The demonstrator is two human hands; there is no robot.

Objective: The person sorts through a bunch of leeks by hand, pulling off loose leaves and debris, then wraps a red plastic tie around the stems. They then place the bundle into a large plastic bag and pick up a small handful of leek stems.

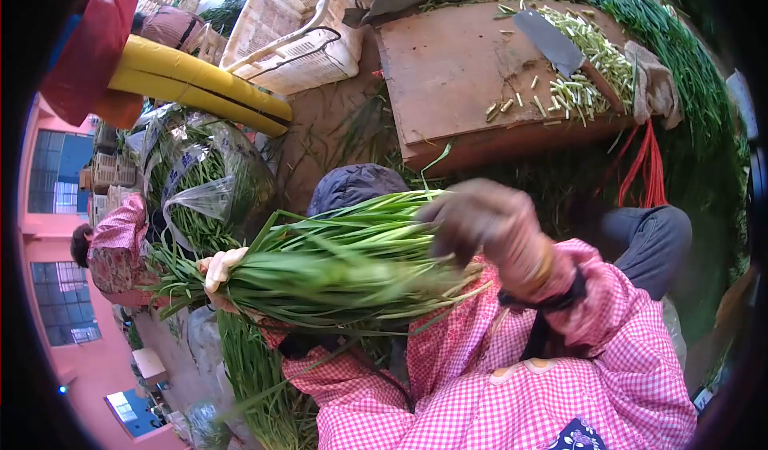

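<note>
Between the person's left hand [223,269] and right hand [474,220] lay one thick bunch of long green leafy stalks [332,254], its long axis running across from one to the other. The left hand was clasped round the leafy end; the right hand, nearer the pale stems, was blurred, its grip indeterminable. Beyond the right hand were one brown wooden worktop [448,74] and one grey-bladed, wooden-handled cleaver [550,44].
</note>
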